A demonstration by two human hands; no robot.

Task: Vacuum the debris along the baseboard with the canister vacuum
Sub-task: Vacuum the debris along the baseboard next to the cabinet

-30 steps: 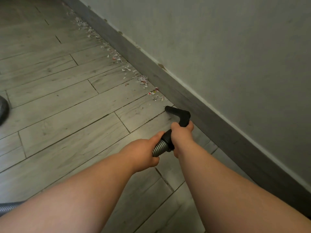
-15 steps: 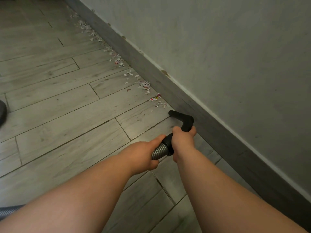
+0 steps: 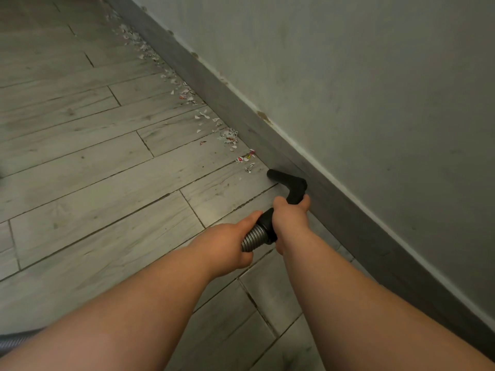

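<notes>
Looks like a room in someone's home: grey wood-look plank floor (image 3: 101,167) meeting a dark grey baseboard (image 3: 334,188) that runs from 11 o'clock down to 4 o'clock under a plain painted wall (image 3: 375,89). Paper scraps (image 3: 227,136) litter the floor along the baseboard, toward 12 o'clock.

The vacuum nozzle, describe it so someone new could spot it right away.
Follow the dark baseboard down to the floor. The nozzle is the bent black tube beside it, held by the right hand, its tip pointing at the paper scraps.
</notes>
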